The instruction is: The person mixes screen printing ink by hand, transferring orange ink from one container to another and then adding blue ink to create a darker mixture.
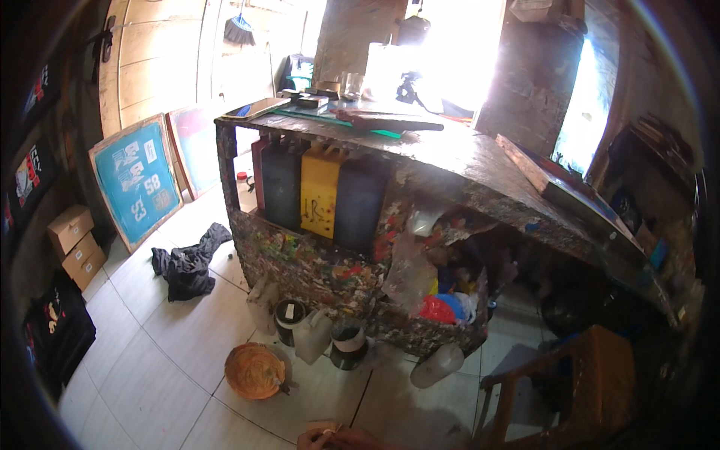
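The left hand [310, 439] and right hand [355, 439] meet at a tan piece [325, 426], so handling seems unfinished, but I cannot tell what remains, nor whether the fingers pinch.

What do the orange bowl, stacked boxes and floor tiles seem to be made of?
Orange bowl: perhaps plastic or clay; its dull, blotchy surface leaves that open.
Stacked boxes: likely cardboard, matt brown with flat sides.
Floor tiles: probably glazed ceramic, pale and glossy, with light reflections and thin dark joints.

Head-worn fisheye, looking down across floor [169, 367] toward nearby workbench [469, 155]
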`<act>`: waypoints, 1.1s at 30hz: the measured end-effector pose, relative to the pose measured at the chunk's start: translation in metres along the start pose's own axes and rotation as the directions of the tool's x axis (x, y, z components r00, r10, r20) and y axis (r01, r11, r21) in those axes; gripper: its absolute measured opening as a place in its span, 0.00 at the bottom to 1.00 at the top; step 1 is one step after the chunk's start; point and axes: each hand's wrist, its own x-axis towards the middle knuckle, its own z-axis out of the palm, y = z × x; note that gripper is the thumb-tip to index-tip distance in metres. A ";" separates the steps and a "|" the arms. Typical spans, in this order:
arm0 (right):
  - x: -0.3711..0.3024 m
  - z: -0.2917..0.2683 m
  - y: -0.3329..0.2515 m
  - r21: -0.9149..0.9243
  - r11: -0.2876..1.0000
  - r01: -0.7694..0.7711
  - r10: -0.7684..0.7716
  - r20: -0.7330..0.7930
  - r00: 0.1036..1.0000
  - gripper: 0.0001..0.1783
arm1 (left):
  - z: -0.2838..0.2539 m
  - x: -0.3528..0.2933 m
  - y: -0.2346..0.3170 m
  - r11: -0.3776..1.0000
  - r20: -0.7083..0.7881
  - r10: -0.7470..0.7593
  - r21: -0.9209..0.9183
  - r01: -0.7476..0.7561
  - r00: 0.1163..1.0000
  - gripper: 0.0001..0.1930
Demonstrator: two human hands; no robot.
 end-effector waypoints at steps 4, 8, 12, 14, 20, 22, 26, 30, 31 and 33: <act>0.008 0.017 0.003 -0.007 1.000 -0.022 0.021 -0.117 0.993 0.13 | -0.008 0.008 -0.007 0.995 0.010 0.090 0.046 -0.090 0.996 0.17; 0.011 0.017 0.000 0.069 0.995 -0.072 0.090 -0.320 0.943 0.12 | 0.018 0.009 0.076 0.690 0.049 -0.039 0.723 -0.009 0.998 0.14; 0.002 0.006 -0.006 0.104 0.994 -0.019 0.070 -0.517 0.853 0.12 | 0.030 0.018 0.068 0.470 0.275 -0.057 0.856 -0.217 0.960 0.15; -0.030 -0.010 0.004 0.072 0.997 0.001 0.045 -0.633 0.773 0.12 | 0.048 0.021 0.051 0.352 0.391 -0.135 0.878 -0.325 0.910 0.15; -0.109 -0.042 -0.048 0.349 0.929 -0.124 0.326 -0.608 0.724 0.12 | 0.090 0.027 0.143 0.523 0.528 -0.247 0.779 -0.346 0.813 0.18; -0.142 -0.035 -0.049 0.551 0.830 -0.086 0.449 -0.569 0.689 0.16 | 0.109 0.028 0.110 0.841 0.549 -0.140 0.505 -0.193 0.824 0.15; -0.218 0.049 -0.014 -0.157 0.809 -0.566 0.200 -0.833 0.516 0.35 | 0.192 -0.011 0.115 0.971 0.920 -0.045 0.132 -0.200 0.389 0.12; -0.267 0.096 0.036 0.483 0.870 0.100 0.486 -0.874 -0.012 0.35 | 0.226 -0.038 0.125 0.986 1.000 -0.015 0.015 -0.165 0.003 0.13; -0.292 0.112 0.028 0.677 0.734 0.054 0.676 -0.719 -0.164 0.33 | 0.219 -0.028 0.128 0.942 0.989 0.089 -0.046 -0.334 0.115 0.14; -0.365 0.160 0.042 0.628 0.709 0.321 0.705 -0.624 -0.336 0.28 | 0.202 0.001 0.128 0.862 0.951 0.218 -0.082 -0.500 0.219 0.14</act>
